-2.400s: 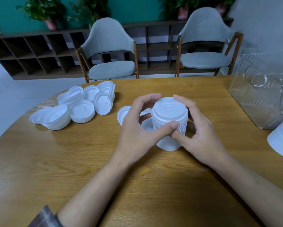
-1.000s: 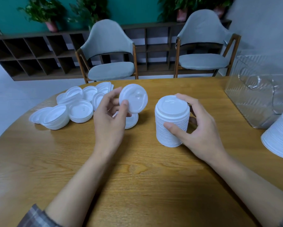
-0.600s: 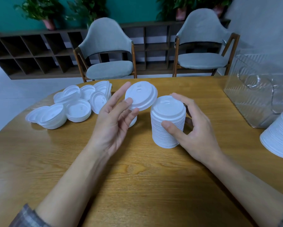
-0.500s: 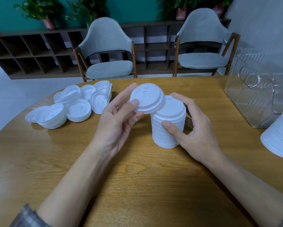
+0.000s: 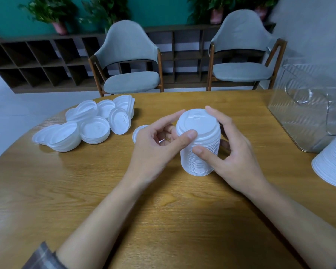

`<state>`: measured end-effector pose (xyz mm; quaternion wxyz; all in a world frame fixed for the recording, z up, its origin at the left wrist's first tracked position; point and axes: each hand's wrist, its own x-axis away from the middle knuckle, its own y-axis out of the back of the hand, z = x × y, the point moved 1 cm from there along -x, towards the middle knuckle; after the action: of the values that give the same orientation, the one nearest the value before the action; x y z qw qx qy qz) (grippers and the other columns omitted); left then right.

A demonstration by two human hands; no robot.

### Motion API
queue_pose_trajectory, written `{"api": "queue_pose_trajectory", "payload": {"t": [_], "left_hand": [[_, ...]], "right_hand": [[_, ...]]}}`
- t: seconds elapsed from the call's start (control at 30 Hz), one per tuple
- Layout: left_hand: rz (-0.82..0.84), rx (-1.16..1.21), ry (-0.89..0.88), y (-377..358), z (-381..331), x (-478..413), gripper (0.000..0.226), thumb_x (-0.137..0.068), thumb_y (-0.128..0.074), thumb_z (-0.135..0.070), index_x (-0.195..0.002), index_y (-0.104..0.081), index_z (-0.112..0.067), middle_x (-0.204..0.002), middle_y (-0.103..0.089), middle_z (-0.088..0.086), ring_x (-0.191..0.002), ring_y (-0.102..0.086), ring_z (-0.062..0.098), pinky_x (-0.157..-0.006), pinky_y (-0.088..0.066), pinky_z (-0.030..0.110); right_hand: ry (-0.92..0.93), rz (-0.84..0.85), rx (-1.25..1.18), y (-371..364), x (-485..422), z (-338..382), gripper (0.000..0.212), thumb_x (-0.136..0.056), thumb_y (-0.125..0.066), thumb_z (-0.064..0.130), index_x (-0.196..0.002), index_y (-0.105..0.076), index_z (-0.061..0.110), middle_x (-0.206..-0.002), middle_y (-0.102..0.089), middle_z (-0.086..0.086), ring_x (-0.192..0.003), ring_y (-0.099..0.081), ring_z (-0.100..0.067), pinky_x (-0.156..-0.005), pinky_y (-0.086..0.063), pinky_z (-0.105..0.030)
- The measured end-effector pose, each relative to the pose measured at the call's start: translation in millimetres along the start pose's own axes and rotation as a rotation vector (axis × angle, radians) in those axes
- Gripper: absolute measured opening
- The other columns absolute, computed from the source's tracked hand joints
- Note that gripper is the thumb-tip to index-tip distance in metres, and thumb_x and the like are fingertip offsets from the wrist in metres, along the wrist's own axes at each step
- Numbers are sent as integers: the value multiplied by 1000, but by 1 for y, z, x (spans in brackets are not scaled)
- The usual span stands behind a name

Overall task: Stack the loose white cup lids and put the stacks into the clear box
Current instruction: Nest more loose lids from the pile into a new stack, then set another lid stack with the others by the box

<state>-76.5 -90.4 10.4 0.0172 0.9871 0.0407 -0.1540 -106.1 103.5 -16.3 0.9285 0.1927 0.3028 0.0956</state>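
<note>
Two hands closed on the tall lid stack [image 5: 200,150] at frame centre: the left hand [image 5: 155,146] pinched its top lid's rim, the right hand [image 5: 231,152] wrapped its side. Loose lids [image 5: 85,127] lay upper left on the worktop [image 5: 85,191]; the clear box [image 5: 309,113] stood far right.

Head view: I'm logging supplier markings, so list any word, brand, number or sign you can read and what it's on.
None readable.
Top lid of the stack of lids: raised moulded marks, too blurred to read.
Loose lids: faint embossing, too small to read.
Clear box: no label visible.
</note>
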Motion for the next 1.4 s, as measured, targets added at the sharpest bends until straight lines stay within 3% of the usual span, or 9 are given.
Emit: {"api": "queue_pose_trajectory", "payload": {"t": [0.2, 0.43, 0.6, 0.67, 0.8, 0.97, 1.13, 1.23, 1.4], "left_hand": [[8, -48, -3, -3, 2, 2, 59, -75, -85, -33, -131, -72, -23, -74, -52, -9, -77, -49, 15, -75, -46, 28], [16, -93, -18, -3, 9, 3, 55, -79, -90, -35, -130, -72, -26, -79, -50, -6, -78, -48, 12, -70, -42, 25], [50, -162, -67, -6, 22, 7, 52, -88, -78, -43, -137, -60, -36, -127, -65, -11, -116, -62, 9, -87, -52, 26], [125, -135, -51, -9, 25, 10, 56, -93, -75, -36, -144, -50, -34, -137, -63, -15, -128, -59, 9, -99, -51, 26], [177, -157, -54, -12, 33, 13, 72, -94, -76, -33, -154, -36, -35, -146, -57, -18, -135, -56, 10, -111, -49, 34], [229, -218, -55, -10, 39, 12, 92, -91, -81, -33, -161, -22, -39, -156, -48, -20, -143, -48, 5, -116, -45, 37], [302, -335, -67, -10, 39, 13, 105, -82, -90, -32, -163, -22, -35, -154, -48, -24, -139, -47, -7, -117, -41, 24], [344, -434, -111, -12, 43, 15, 95, -81, -88, -46, -159, -34, -35, -146, -57, -21, -137, -52, -4, -118, -43, 32], [438, -725, -152, -15, 49, 23, 91, -85, -61, -79, -161, -28, -43, -151, -53, -13, -141, -47, 1, -119, -40, 40]], "right_hand": [[-5, -3, -22, 1, 0, -1, 75, -83, -75, 61, -148, -43, 38, -144, -55, 20, -137, -53, -10, -106, -53, -44], [-8, 31, 57, 3, -1, -3, 81, -79, -78, 64, -146, -42, 39, -143, -54, 21, -134, -53, -7, -107, -51, -42], [-5, 94, 157, -3, 7, -6, 114, -72, -91, 49, -158, -17, 43, -158, -34, 24, -140, -36, 12, -110, -28, -5], [-6, 127, 176, -7, 13, -8, 126, -72, -93, 46, -161, -5, 44, -162, -33, 12, -145, -35, 6, -113, -27, -7], [5, 123, 206, -10, 18, -13, 132, -74, -94, 35, -160, 5, 48, -161, -37, 2, -143, -45, -11, -113, -40, -22], [9, 102, 219, -12, 15, -16, 128, -72, -94, 26, -158, -2, 48, -163, -30, 13, -138, -48, -10, -105, -36, -7], [15, 68, 232, -3, 19, -10, 124, -71, -94, 38, -160, -7, 42, -162, -38, 4, -139, -50, -13, -112, -43, -27], [-20, 42, 247, 10, 30, -6, 124, -70, -95, 41, -160, -9, 38, -159, -42, 4, -137, -52, -13, -110, -41, -20], [-84, -29, 312, 45, 64, 1, 126, -68, -97, 33, -158, -10, 42, -153, -36, 22, -128, -42, 6, -98, -27, 3]]}}
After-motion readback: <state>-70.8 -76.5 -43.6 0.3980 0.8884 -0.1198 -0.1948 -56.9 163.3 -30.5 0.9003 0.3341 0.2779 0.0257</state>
